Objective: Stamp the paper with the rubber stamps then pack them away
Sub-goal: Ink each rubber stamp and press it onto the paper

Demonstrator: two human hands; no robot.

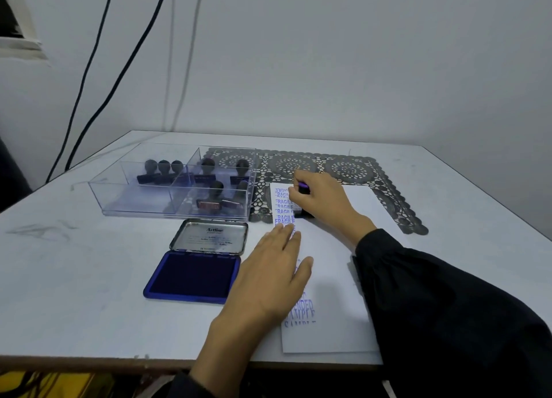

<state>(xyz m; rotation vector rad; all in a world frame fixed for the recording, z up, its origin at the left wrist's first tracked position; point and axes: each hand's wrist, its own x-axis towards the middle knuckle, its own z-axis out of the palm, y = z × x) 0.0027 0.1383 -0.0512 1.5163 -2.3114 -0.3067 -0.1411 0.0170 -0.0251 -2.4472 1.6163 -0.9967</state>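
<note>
Stamping step: right hand [321, 199] grips stamp [303, 188] pressed on paper [334, 278] far edge; left hand [273, 273] flat, steadying. Next: lift straight up, re-ink on ink pad [194, 275].

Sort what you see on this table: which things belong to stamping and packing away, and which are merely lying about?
In the job: paper, held flat by the left hand; rubber stamp gripped by the right hand; open ink pad; clear box holding the spare stamps.
Lying about: lace mat under the paper's far end; hanging cables.
</note>
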